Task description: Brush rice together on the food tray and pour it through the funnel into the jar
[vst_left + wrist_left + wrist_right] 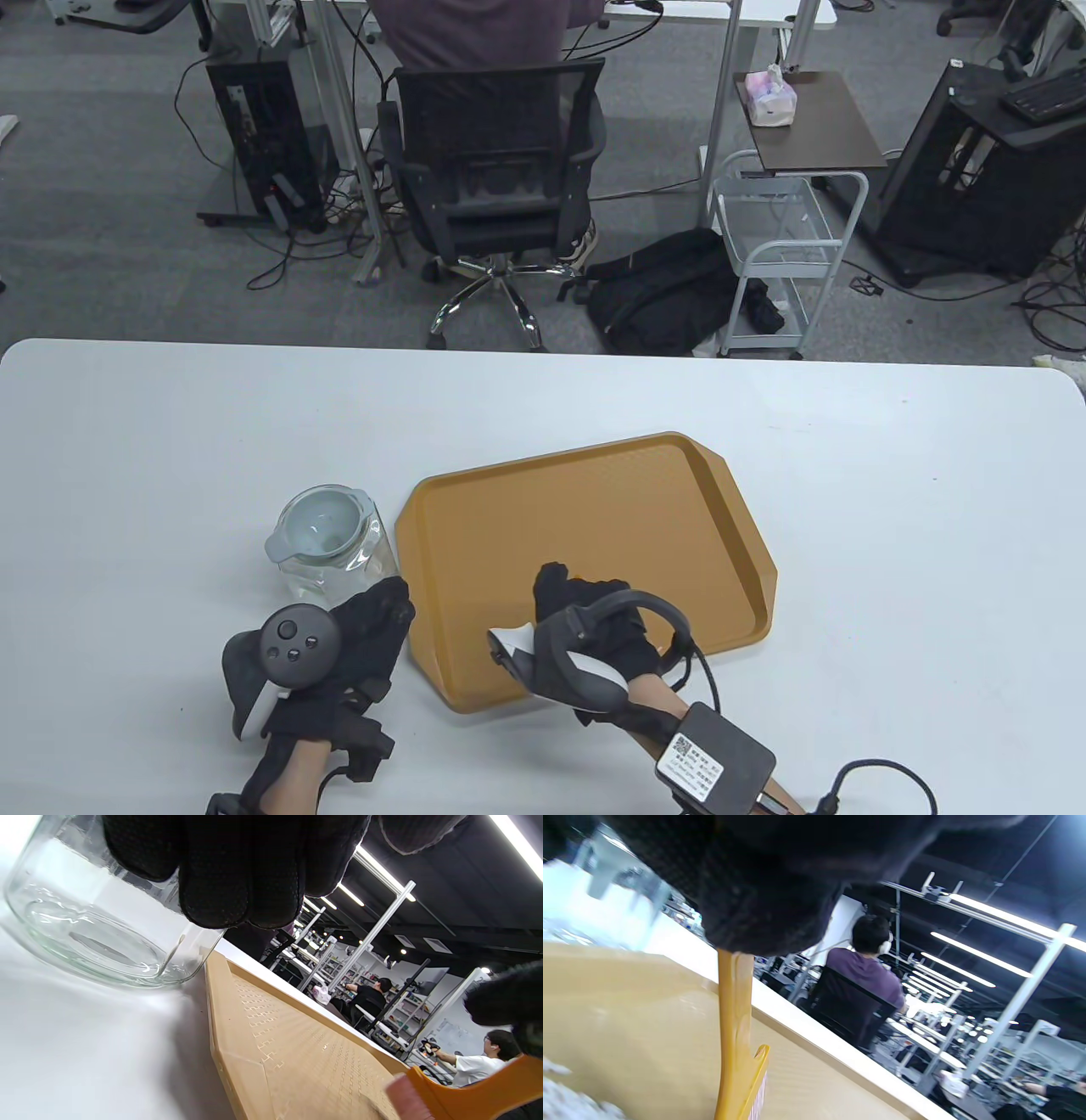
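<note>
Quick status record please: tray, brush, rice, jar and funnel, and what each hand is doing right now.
food tray: flat on the table
brush: held by right hand, over the tray
rice: small pile at the tray's near end, blurred
jar: upright, left of the tray
funnel: seated in the jar mouth
left hand: fingers against the jar's side
</note>
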Demonstrator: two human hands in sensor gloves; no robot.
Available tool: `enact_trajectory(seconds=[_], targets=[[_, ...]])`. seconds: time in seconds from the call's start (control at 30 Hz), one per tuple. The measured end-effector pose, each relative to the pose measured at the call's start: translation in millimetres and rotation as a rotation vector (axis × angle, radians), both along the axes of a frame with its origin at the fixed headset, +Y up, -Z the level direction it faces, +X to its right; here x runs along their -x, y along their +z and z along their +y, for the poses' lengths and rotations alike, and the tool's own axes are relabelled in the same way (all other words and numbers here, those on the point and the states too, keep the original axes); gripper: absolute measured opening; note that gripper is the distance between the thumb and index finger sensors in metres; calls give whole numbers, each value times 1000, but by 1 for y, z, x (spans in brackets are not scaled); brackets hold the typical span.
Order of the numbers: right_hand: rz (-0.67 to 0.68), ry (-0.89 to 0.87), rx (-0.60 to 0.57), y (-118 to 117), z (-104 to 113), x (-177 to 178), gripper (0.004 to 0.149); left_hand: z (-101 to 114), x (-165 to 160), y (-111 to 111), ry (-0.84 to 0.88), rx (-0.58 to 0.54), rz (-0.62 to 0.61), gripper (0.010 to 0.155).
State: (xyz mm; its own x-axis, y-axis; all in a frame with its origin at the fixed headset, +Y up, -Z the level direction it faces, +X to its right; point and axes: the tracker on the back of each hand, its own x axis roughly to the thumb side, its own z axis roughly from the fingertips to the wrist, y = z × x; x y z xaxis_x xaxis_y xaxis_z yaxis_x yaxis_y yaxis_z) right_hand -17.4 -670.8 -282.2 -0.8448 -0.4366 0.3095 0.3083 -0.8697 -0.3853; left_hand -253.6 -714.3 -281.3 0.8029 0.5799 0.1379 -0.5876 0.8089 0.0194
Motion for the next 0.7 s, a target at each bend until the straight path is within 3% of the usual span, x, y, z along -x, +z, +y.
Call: enact_trajectory(seconds=[0.13,0.37,0.53,0.7], targets=[[89,-38,23,8,3,36,48,0,2,0,6,-4,2,57],[171,-112,52,18,13,63,49,0,3,0,9,-1,2,57],[136,-181,41,14,27,41,51,0,3,0,4,1,1,57],[-21,-164,-24,-5,41,-8,54,0,2,0,-1,5,2,57]])
